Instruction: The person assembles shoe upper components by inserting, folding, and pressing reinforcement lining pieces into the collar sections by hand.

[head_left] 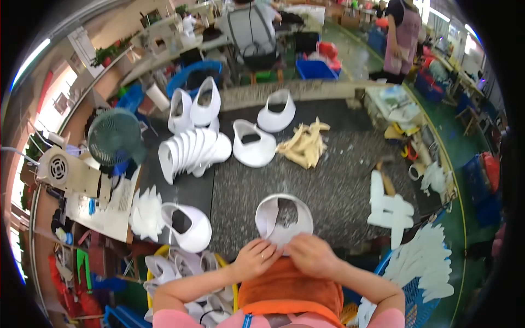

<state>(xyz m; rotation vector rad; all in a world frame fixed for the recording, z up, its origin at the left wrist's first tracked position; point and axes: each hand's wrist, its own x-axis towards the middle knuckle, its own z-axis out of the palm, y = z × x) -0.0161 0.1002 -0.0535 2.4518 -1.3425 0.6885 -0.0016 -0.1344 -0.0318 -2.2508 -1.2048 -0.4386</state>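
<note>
ring [285, 234], white, beyond left fingers [266, 252] and right fingers [297, 245], near edge in their pinch

you can read no words, numbers or signs here. any print in your view is too small or blurred.

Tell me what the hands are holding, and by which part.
The left hand and right hand hold a white ring-shaped piece by its near edge.
</note>
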